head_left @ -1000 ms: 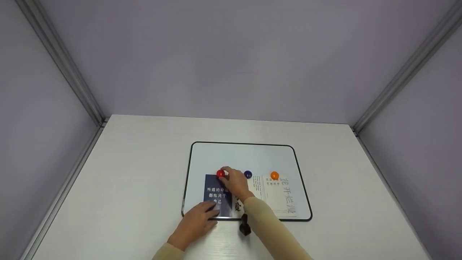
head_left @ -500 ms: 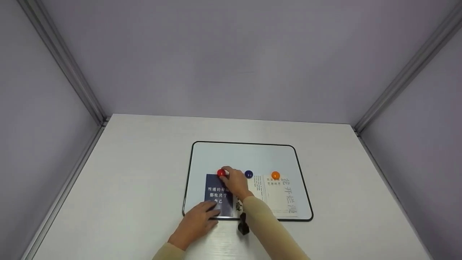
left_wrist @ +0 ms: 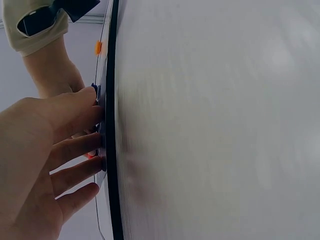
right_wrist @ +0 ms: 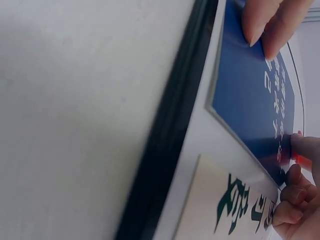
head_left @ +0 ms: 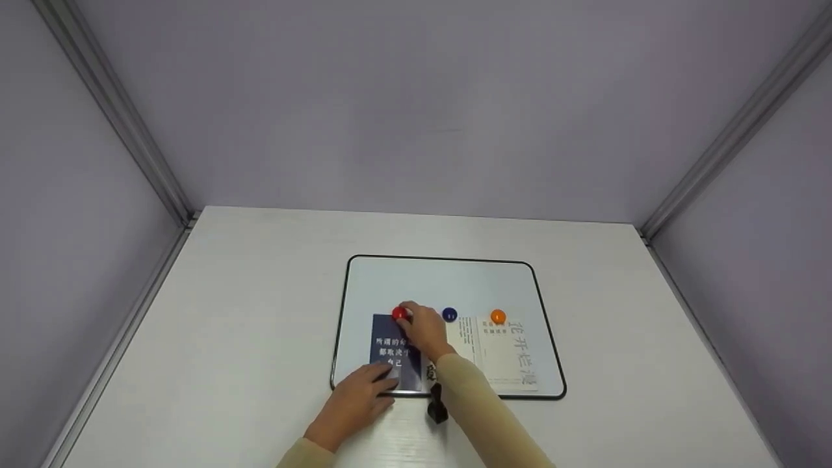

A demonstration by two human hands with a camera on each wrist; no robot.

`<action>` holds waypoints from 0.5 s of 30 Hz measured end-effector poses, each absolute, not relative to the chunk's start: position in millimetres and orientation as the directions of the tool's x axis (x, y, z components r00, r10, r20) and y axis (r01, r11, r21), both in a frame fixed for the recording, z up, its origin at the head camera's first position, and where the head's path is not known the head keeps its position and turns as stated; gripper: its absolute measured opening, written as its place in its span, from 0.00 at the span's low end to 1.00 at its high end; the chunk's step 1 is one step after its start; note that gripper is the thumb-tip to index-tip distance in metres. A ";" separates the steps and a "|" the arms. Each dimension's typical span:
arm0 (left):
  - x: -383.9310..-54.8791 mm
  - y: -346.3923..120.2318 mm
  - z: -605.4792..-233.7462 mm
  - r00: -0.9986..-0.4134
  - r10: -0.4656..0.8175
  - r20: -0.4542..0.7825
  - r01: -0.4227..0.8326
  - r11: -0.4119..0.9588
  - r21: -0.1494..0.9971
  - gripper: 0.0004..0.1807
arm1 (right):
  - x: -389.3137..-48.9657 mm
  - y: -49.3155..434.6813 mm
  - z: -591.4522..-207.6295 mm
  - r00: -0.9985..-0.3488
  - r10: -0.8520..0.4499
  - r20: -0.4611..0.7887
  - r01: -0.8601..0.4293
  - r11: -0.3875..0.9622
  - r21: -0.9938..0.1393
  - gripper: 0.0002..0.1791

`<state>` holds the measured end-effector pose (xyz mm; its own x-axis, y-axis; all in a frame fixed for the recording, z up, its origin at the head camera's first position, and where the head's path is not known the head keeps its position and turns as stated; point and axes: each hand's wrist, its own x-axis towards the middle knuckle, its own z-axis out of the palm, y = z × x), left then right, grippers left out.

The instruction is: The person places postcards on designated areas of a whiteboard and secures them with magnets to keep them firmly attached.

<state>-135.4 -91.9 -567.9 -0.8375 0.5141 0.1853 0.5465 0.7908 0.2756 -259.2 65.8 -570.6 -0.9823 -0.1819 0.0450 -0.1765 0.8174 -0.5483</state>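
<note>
A red round magnet (head_left: 399,313) sits at the top edge of a dark blue card (head_left: 385,331) on the whiteboard (head_left: 442,279). My right hand (head_left: 426,330) pinches this magnet between thumb and fingers. My left hand (head_left: 356,395) rests its spread fingers on the card's lower part, over the board's near edge. In the left wrist view the left fingers (left_wrist: 75,147) look nearly straight, touching the card. Beside the blue card lies a cream card (right_wrist: 225,205) with dark characters, largely hidden under the right arm in the head view.
A dark blue magnet (head_left: 449,314) and an orange magnet (head_left: 498,316) sit along the tops of pale printed cards (head_left: 504,357). A black device (head_left: 437,406) is strapped at the right wrist. Grey walls enclose the white table (head_left: 247,325) at the back and sides.
The hands, magnet and cards hold nearly the same places. The whole head view has shifted slightly, so the board appears a little further right.
</note>
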 end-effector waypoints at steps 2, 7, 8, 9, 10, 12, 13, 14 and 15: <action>-136.3 -90.9 -568.7 -0.840 0.508 0.191 0.543 0.786 0.296 0.17 | -259.2 66.0 -570.3 -0.984 -0.174 0.042 -0.169 0.822 -0.544 0.18; -139.2 -87.2 -572.3 -0.857 0.476 0.200 0.516 0.791 0.329 0.16 | -258.1 66.6 -569.8 -0.986 -0.165 0.008 -0.142 0.819 -0.556 0.21; -139.6 -86.4 -573.0 -0.863 0.465 0.196 0.505 0.796 0.333 0.16 | -257.5 66.7 -569.3 -0.986 -0.167 -0.001 -0.137 0.816 -0.562 0.22; -140.0 -85.5 -573.7 -0.870 0.454 0.194 0.493 0.802 0.337 0.15 | -256.8 67.0 -568.9 -0.986 -0.167 -0.012 -0.131 0.812 -0.568 0.23; -140.3 -84.6 -574.1 -0.877 0.441 0.191 0.481 0.808 0.341 0.15 | -256.0 67.5 -568.1 -0.985 -0.171 -0.017 -0.130 0.807 -0.576 0.24; -140.7 -82.9 -573.9 -0.890 0.417 0.188 0.457 0.820 0.345 0.14 | -254.7 68.6 -565.7 -0.984 -0.174 -0.032 -0.122 0.796 -0.593 0.25; -141.1 -82.2 -573.9 -0.894 0.406 0.189 0.447 0.824 0.347 0.14 | -254.4 69.3 -564.2 -0.983 -0.179 -0.031 -0.126 0.792 -0.598 0.25; -141.6 -81.5 -573.8 -0.898 0.396 0.191 0.440 0.827 0.351 0.13 | -254.3 70.1 -562.3 -0.983 -0.184 -0.029 -0.130 0.789 -0.600 0.25; -142.2 -80.9 -573.3 -0.901 0.388 0.195 0.434 0.830 0.351 0.13 | -254.3 71.3 -560.5 -0.981 -0.190 -0.020 -0.140 0.785 -0.603 0.25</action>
